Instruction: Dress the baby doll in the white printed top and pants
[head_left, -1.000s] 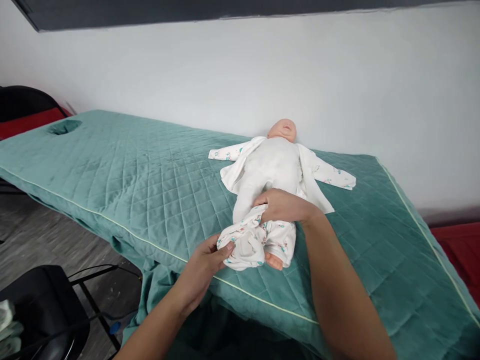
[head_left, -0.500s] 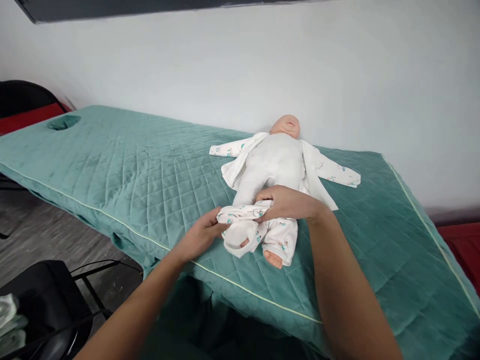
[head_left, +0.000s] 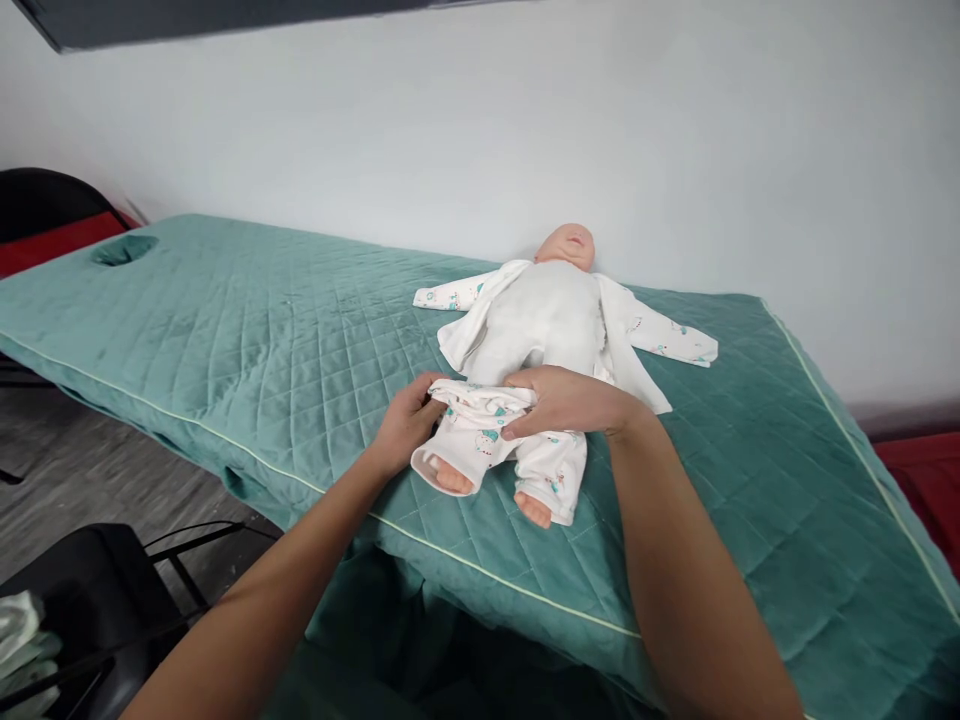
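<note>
Left hand (head_left: 409, 422) and right hand (head_left: 566, 402), fingers closed, grip printed baby trousers (head_left: 480, 443) around the baby doll (head_left: 546, 310) at its near end

The doll's head (head_left: 568, 248) looks like smooth plastic with a faint sheen, its body (head_left: 541, 308) matt cloth. Trousers (head_left: 484, 440) and jacket (head_left: 667, 340) are soft, thin cloth. The cover (head_left: 285, 330) is velvety, quilted fabric; the far wall (head_left: 375, 130) smooth, matt; the near-left chair (head_left: 94, 580) smooth, slightly glossy.
</note>
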